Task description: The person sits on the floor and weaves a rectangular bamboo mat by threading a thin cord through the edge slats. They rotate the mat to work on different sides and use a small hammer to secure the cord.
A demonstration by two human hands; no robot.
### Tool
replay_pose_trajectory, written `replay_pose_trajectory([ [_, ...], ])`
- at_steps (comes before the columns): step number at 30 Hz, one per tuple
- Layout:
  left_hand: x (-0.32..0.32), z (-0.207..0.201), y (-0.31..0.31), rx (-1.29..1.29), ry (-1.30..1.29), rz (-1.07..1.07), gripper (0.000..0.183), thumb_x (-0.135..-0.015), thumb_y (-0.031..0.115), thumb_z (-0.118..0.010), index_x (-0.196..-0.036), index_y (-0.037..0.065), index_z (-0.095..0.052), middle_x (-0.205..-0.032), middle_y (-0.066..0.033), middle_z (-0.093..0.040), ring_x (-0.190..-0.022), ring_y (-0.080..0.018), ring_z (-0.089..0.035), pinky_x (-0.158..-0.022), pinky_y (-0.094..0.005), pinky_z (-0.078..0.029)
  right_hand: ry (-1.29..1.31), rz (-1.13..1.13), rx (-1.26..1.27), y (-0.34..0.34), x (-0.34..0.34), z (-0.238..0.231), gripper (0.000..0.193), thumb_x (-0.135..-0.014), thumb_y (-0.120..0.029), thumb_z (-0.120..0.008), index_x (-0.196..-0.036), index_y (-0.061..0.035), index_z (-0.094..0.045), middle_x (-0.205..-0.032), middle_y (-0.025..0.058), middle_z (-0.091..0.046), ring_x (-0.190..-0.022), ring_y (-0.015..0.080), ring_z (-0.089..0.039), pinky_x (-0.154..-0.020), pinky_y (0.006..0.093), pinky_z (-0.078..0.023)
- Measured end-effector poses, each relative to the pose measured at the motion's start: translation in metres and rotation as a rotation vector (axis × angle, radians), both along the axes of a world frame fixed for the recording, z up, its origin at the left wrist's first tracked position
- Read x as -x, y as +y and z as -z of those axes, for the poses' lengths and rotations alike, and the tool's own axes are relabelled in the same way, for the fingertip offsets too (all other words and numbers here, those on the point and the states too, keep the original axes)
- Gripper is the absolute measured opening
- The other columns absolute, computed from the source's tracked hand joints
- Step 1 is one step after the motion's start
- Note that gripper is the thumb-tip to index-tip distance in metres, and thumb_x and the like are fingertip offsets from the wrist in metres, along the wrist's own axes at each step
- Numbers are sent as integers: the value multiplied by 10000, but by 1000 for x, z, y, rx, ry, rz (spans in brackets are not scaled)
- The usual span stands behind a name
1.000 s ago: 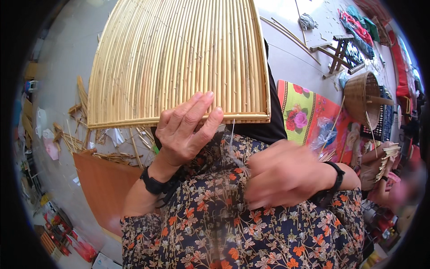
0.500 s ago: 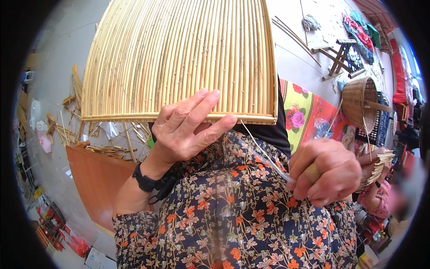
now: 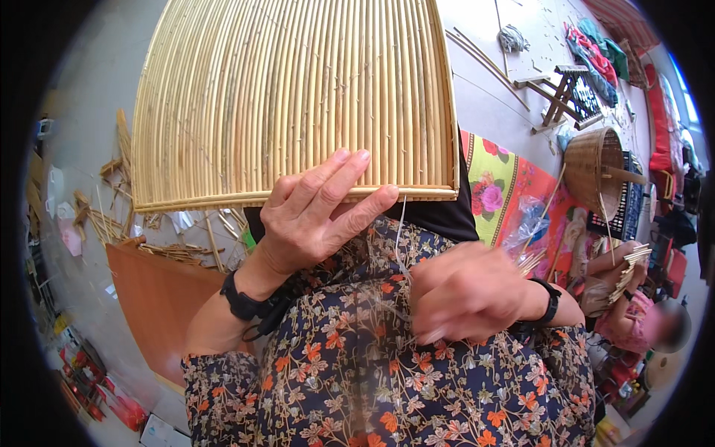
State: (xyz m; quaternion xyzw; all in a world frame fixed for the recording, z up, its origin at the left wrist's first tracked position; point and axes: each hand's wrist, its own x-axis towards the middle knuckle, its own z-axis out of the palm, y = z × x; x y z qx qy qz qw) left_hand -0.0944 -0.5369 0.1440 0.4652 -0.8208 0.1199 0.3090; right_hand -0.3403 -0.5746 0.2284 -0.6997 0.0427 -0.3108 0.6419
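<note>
Right hand (image 3: 469,290) curled before the shirt (image 3: 387,380), blurred; cannot tell whether it pinches the thread (image 3: 401,238), which curves up to the near edge of the panel (image 3: 298,112). Left hand (image 3: 316,212) grasps that edge, fingertips on the face. Panel sits ahead of the torso, near edge crosswise; its sticks' long axis points away from the wearer. Farther off, right: basket (image 3: 592,167), then stool (image 3: 562,97).

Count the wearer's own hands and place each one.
2: the left hand on the lower edge of the stick panel; the right hand, blurred, lower and farther right, by the pale strand. Neither is hidden.
</note>
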Motion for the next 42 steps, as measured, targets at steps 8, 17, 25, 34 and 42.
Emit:
replay_pose_trajectory([
  [8,-5,-2,-5,110,34,4,396,-1005,289,-723,-1396,338,-753,-1320,-14,-776,-1174,-165,-749,-864,-256,-507,-149,336,-142,-2,37,-22,120,-1002,89,-668,-1120,102,-685,-981,246,-734,-701,290,-713,-631,391,-613],
  [17,-2,-8,-5,86,5,-30,370,-972,211,-760,-1337,153,-773,-1267,-26,-804,-1170,-166,-757,-864,-257,-509,182,463,431,-15,34,-33,239,-841,77,-777,-1070,13,-757,-940,185,-729,-714,256,-674,-560,342,-512],
  [25,-6,-16,-7,109,-3,-40,389,-956,212,-751,-1337,141,-774,-1234,-15,-804,-1135,-156,-758,-860,-253,-506,522,625,859,-23,12,-25,204,-806,-27,-881,-940,-56,-730,-648,26,-591,-509,187,-603,-465,341,-445],
  [34,-5,-20,-9,128,18,-52,378,-950,216,-752,-1319,143,-786,-1205,-15,-807,-1103,-147,-764,-820,-248,-495,701,455,934,-28,12,-41,209,-816,-48,-894,-944,-58,-729,-691,52,-672,-578,229,-674,-518,350,-479],
  [42,-6,-23,-10,94,32,-52,392,-945,220,-744,-1327,142,-787,-1210,-19,-804,-1104,-151,-760,-830,-248,-497,629,449,1023,-36,12,-35,234,-785,-57,-821,-959,-54,-664,-716,10,-601,-541,167,-562,-466,346,-424],
])
